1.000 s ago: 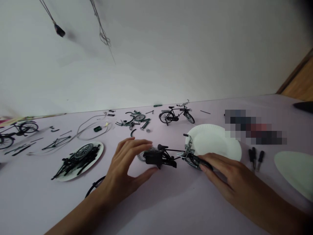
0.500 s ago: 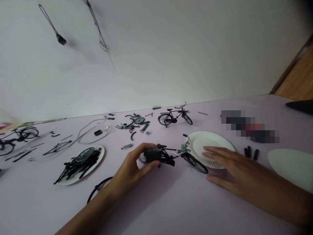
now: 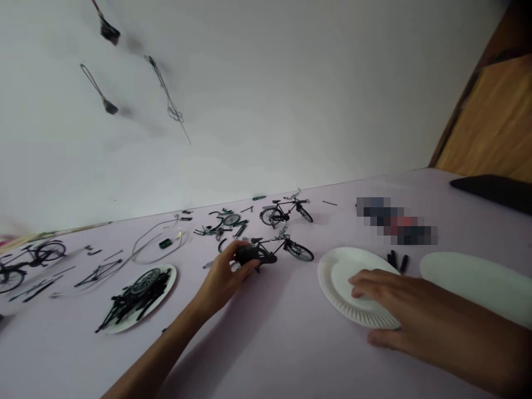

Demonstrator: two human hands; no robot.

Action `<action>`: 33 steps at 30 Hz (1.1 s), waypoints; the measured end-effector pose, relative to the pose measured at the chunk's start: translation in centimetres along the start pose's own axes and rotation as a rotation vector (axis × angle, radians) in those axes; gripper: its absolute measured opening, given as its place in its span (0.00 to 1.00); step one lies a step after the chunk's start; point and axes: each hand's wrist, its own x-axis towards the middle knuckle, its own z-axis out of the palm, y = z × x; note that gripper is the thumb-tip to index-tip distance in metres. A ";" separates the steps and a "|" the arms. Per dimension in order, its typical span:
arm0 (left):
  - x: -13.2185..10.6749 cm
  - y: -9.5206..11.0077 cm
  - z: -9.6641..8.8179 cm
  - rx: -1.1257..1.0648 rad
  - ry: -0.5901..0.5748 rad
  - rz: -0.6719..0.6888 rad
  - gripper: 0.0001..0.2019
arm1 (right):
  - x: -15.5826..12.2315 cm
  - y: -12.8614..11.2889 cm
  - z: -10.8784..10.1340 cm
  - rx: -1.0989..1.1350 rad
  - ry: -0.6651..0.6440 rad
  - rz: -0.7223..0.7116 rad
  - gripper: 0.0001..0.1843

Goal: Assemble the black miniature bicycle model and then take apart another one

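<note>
My left hand (image 3: 228,275) is closed around the rear of a small black model bicycle (image 3: 299,252), its thumb and fingers at the dark rear rack. The bicycle stands upright on the table, its front wheel pointing right; most of the rear wheel is hidden. My right hand (image 3: 384,293) grips a white paper plate (image 3: 332,291) by its right side, fingers over the top and thumb by the near rim. Part of the plate is hidden beneath that hand. A second model bicycle (image 3: 286,213) stands just behind the held one.
On the left, another paper plate (image 3: 169,285) carries black bicycle parts and a wheel. Green parts (image 3: 230,220), a cable (image 3: 137,244) and a further model bicycle (image 3: 31,259) lie beyond. Rightward are black pieces (image 3: 404,263), a white oval plate (image 3: 469,280) and a blurred patch.
My left hand has pushed the held bicycle away, nearer the second one. The paper plate has come closer to me with my right hand. The camera view has shifted slightly.
</note>
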 end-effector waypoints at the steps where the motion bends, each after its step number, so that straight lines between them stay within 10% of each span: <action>1: 0.6 0.1 0.5 0.001 0.005 0.001 0.11 | 0.1 -0.1 0.1 0.002 -0.005 -0.015 0.25; 13: 7.9 -0.5 5.2 -0.038 0.007 0.006 0.12 | 1.0 -1.5 -0.1 -0.015 0.002 -0.017 0.23; 28: 8.6 -2.2 4.9 0.173 0.051 0.039 0.19 | 1.5 -1.9 0.7 -0.023 0.060 -0.109 0.21; 33: 7.6 -0.8 2.3 0.327 0.078 0.091 0.22 | 1.6 -1.7 0.8 0.010 0.093 -0.065 0.22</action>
